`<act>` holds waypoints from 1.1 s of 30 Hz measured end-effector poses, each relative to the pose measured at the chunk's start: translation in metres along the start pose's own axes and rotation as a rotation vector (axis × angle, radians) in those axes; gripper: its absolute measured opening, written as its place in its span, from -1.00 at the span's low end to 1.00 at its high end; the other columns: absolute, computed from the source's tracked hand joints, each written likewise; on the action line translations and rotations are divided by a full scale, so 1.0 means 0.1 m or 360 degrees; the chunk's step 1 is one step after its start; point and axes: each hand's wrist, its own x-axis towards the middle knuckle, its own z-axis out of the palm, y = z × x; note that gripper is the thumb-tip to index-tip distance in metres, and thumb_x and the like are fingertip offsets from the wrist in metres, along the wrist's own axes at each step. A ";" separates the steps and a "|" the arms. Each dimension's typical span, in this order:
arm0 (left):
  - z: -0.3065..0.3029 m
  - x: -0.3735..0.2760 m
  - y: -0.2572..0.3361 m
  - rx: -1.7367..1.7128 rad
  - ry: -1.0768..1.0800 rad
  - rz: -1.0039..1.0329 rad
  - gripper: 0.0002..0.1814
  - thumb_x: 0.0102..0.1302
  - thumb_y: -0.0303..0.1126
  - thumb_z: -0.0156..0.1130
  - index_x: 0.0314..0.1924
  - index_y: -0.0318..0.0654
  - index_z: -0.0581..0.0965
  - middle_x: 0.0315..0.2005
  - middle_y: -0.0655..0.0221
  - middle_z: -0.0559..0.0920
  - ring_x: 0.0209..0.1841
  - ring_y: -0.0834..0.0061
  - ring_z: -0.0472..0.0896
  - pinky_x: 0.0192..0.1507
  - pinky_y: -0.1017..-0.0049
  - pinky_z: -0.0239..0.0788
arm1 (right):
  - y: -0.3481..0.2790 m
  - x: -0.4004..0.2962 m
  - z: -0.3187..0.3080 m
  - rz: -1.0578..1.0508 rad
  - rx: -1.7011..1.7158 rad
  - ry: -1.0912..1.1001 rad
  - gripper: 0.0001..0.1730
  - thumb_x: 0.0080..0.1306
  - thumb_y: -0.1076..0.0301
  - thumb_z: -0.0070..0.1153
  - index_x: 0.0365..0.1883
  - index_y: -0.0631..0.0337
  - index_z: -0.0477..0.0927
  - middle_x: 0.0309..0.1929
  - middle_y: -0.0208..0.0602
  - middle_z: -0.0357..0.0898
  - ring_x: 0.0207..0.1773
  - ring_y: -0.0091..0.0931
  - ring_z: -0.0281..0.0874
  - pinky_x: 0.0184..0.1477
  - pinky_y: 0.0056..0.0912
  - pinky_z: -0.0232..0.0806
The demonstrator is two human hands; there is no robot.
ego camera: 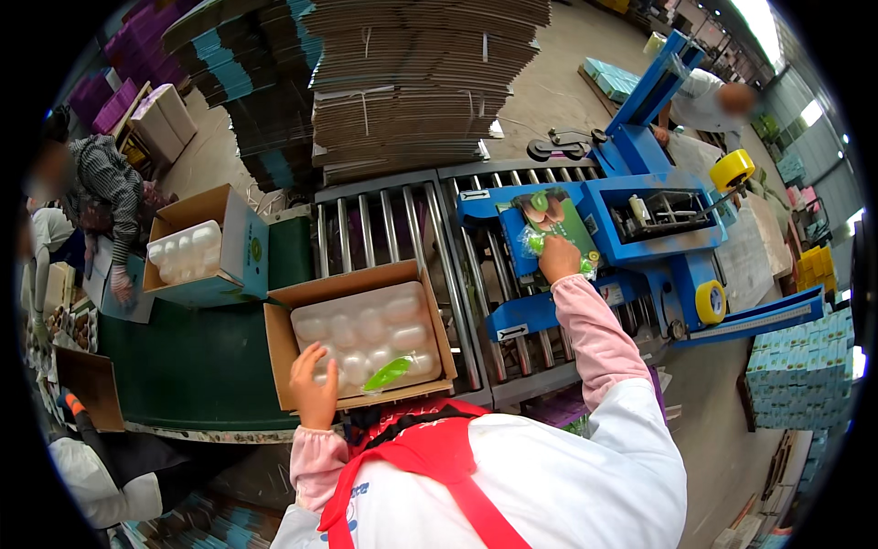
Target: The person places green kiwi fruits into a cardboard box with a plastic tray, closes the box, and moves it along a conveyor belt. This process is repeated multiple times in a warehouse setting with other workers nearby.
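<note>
An open cardboard box (278, 357) stands before me where the green belt meets the rollers. In it lies a translucent plastic tray with rounded cups (370, 322), and on the tray a green item in clear wrap (388, 374). My left hand (314, 384) is at the box's near left corner, fingers spread, over the tray's edge. My right hand (561, 259) reaches down over the blue box-sealing machine (658, 219), its fingers bent at small clear packets with green items (534, 241). Those lie on a printed green sheet or carton (573, 223); what the fingertips grip is hidden.
Left, another open box (240, 254) with a tray stands on the green conveyor belt (185, 364). Co-workers are at the left, one gloved hand (121, 285) near a box. Metal rollers (367, 230) run to the machine; flattened cartons (418, 89) are stacked behind. Another person (699, 103) stands beyond it.
</note>
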 end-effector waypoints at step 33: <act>-0.51 0.12 -0.72 -0.0317 -0.0922 -0.0202 -0.14 -0.04 -0.27 0.32 0.20 -0.44 0.10 -0.34 0.26 0.32 -0.34 0.52 0.33 -0.23 0.59 0.28 | -1.51 -1.03 -0.47 -0.0623 0.1480 -0.1373 -0.70 -0.12 0.47 0.05 -0.32 0.23 0.51 -0.46 -0.10 0.53 -0.42 -0.29 0.49 -0.35 -0.39 0.32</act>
